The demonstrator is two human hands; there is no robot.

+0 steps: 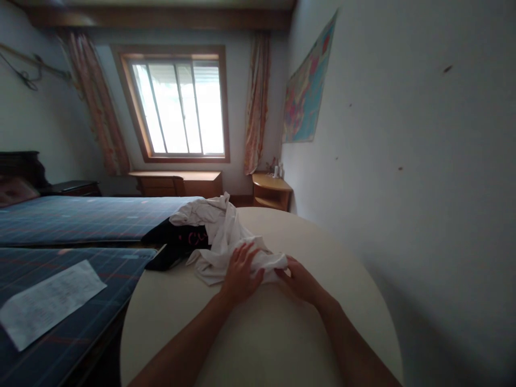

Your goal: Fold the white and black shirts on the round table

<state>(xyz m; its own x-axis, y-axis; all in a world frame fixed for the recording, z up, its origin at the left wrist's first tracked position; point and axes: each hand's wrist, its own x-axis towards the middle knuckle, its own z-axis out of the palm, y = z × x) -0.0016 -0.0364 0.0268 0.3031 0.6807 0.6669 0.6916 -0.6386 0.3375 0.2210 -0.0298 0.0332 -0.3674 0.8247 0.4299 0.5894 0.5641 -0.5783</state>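
A crumpled white garment lies on a round cream table, its far part heaped toward the table's left edge. My left hand rests on the near part of the cloth with its fingers stretched out and apart. At the garment's right end, my right hand pinches a bunched fold between thumb and fingers. Black clothing with pink lettering lies beside and partly under the white cloth. How the garment's parts lie inside the heap cannot be made out.
Two beds with blue plaid mattresses stand left of the table. A sheet of paper lies on the nearer one. A white wall runs along the right. A desk and corner shelf stand by the window.
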